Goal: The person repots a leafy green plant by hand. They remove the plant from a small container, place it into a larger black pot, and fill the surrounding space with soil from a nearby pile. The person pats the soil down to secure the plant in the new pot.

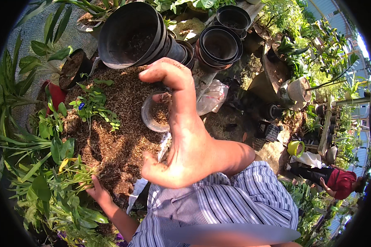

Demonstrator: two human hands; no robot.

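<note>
At the lower left, my left hand [99,192] grips a bunch of thin green stems [86,173] beside a yellow leaf. The stem bases reach the loose brown potting mix [117,148]. My right hand [185,136] is raised large before the camera, fingers curled and thumb apart, with bits of soil on the skin. I see nothing between its thumb and fingers. Behind it, a translucent plastic container [147,115] with some mix inside lies on the heap. One fingertip overlaps the container; whether it touches I cannot tell.
Stacked black plastic pots [126,37] lean on their side above my right hand, with more nested pots [219,44] beyond. A small plant with a blue flower [81,106] stands in the mix. A white plastic bag [215,95] lies nearby. A person in red [340,184] is at the far right.
</note>
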